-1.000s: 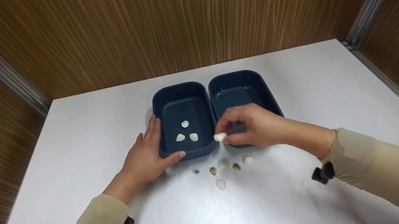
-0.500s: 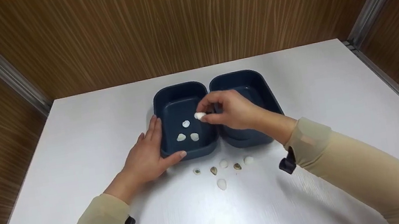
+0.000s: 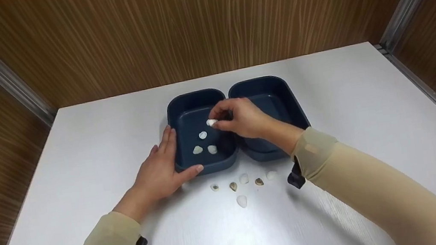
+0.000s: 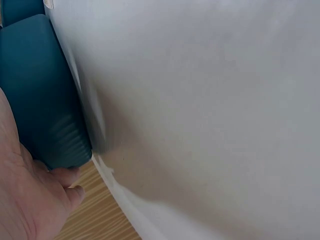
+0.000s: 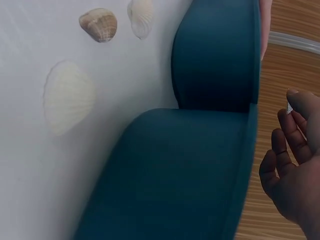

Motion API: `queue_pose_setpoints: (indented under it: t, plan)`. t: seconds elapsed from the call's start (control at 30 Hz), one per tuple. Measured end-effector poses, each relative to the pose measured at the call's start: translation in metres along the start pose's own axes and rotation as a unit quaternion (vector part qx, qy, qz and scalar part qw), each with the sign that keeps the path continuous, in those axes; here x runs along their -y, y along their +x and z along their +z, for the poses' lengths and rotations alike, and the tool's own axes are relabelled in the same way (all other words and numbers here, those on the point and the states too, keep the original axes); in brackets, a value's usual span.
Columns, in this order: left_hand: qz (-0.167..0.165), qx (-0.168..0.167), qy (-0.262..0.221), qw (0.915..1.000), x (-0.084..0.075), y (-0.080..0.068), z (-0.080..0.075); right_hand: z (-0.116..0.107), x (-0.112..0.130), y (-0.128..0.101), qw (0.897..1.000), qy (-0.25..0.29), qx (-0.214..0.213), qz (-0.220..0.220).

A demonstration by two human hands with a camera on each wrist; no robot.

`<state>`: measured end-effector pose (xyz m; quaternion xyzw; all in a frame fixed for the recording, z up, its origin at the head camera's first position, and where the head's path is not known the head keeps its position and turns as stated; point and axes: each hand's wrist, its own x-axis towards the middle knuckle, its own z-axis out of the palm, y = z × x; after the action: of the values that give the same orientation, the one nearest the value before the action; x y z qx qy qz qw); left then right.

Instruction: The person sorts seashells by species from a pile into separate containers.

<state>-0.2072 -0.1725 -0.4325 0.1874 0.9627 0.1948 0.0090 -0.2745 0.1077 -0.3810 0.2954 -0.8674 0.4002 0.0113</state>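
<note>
Nearest the viewer, on the white worktop [image 3: 77,161], six loose shells [image 3: 241,201] lie at 6 o'clock of the two dark blue bins. Left hand [image 3: 160,172] rests flat against the left bin [image 3: 184,162], fingers straight along its 9 o'clock wall, thumb on the near wall; it holds nothing. Three shells [image 3: 202,135] sit on this bin's floor. Right hand [image 3: 243,118] hovers over the left bin's 3 o'clock side, thumb and fingertips pinching a white shell [image 3: 212,122] above the interior. Right bin [image 3: 290,103], touching the left one, shows nothing inside where visible. Risk, as judged: the shell is small and smooth; a loose pinch could drop it on the shared rim, bouncing it into the right bin.
</note>
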Motion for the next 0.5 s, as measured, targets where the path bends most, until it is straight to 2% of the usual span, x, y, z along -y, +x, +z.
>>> queue_pose_setpoints:
  t: [0.37,0.5]
  plan:
    - [0.014,-0.013,0.002,0.9998,0.0001,0.0002,0.0017,0.0039,-0.009,0.0051,0.999,-0.009,0.0,0.033]
    - [0.009,-0.01,0.001,0.9999,-0.0002,0.0007,0.0017,0.002,-0.0082,0.0038,0.999,-0.009,-0.001,0.037]
